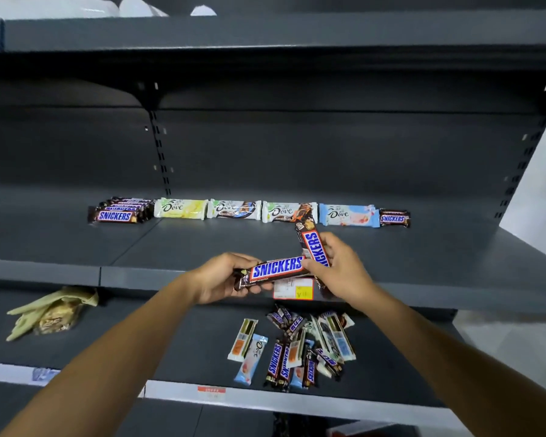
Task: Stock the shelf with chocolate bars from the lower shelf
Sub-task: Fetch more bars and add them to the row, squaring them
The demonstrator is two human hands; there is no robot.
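Note:
My left hand grips a Snickers bar lying level in front of the middle shelf's edge. My right hand holds a second Snickers bar standing nearly upright, its thumb touching the first bar's right end. At the back of the middle shelf runs a row: a Snickers stack at left, several Dove bars, and one Snickers at right. A loose pile of Snickers and Dove bars lies on the lower shelf under my hands.
A crumpled yellowish bag with a snack pack lies at the left of the lower shelf. A price tag sticks to the middle shelf's front edge. The upper shelf overhangs above. A white wall is at far right.

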